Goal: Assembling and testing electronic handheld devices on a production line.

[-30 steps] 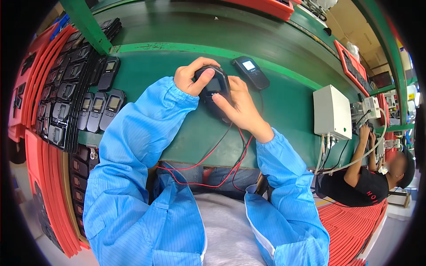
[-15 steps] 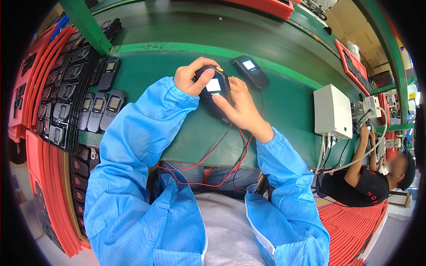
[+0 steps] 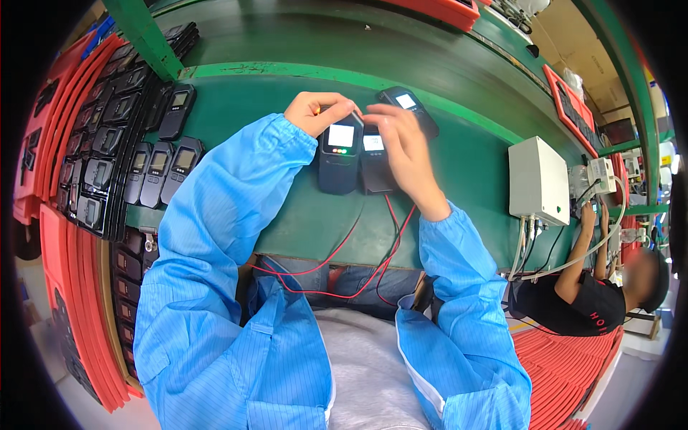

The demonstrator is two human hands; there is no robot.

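Note:
Two dark handheld meters lie side by side on the green bench, screens lit. The left meter [image 3: 339,168] also shows a row of small coloured lights. At its top edge, my left hand [image 3: 312,112] is closed, thumb and forefinger together; a small yellow-orange spot shows among the fingers, but what they hold is hidden. My right hand [image 3: 403,147] reaches over the right meter [image 3: 375,166], partly covering it. Its fingers are stretched toward my left fingertips, slightly blurred. Red and dark leads [image 3: 383,265] run from the meters toward the bench's near edge.
Behind my right hand lies another lit meter [image 3: 410,102]. Several meters [image 3: 156,172] sit at left beside stacked black trays [image 3: 107,154] and red trays [image 3: 75,279]. A white box [image 3: 537,183] with cables stands at right, near another person [image 3: 577,301] at the bench.
The dark meter held between both hands now lies flat, its coloured lights showing. A second meter shows beside it. My right hand has let go and shifted to the right, over that second meter.

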